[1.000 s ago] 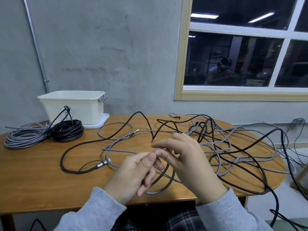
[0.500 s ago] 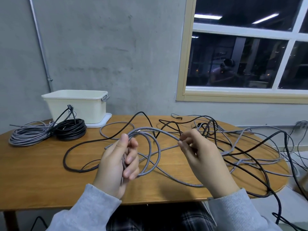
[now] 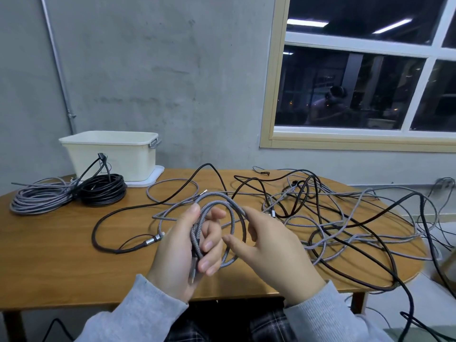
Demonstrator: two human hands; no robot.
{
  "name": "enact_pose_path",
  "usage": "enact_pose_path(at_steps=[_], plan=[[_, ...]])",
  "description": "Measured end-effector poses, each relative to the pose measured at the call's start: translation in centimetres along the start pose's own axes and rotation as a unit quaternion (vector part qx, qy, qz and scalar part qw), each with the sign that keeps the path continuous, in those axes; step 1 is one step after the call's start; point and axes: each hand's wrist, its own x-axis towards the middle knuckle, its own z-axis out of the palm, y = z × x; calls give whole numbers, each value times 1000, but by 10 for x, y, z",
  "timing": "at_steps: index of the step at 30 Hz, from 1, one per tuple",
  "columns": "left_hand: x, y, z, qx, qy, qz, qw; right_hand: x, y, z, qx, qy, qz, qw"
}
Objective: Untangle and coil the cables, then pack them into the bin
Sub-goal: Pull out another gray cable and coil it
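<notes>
My left hand (image 3: 183, 245) grips a small coil of grey braided cable (image 3: 217, 203), its loops standing up in front of me over the table's near edge. My right hand (image 3: 269, 245) is just right of the coil and holds the same cable where it runs into the loop. The cable trails right into a tangle of grey and black cables (image 3: 333, 218) spread over the right half of the table. A cream plastic bin (image 3: 111, 156) stands at the back left. Beside it lie a finished grey coil (image 3: 39, 198) and a finished black coil (image 3: 103, 191).
The wooden table (image 3: 49, 255) has a rounded right end, and several cables hang off it toward the floor. A loose black cable (image 3: 118, 218) with a metal plug loops across the middle left. A grey wall and a window stand behind.
My hands lifted the grey braided cable off the table and formed loops. The left hand now holds more turns, and the right hand has come in close to the coil.
</notes>
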Motion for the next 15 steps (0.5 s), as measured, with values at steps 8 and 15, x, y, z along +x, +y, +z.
enact_pose_path(at_steps=[8,15], plan=[[-1,1,6,-6,-8,-25,1000,2,-2,4,61,15,6,998],[-2,2,7,15,-13,-6,1000,3,2,3,106,8,1,994]])
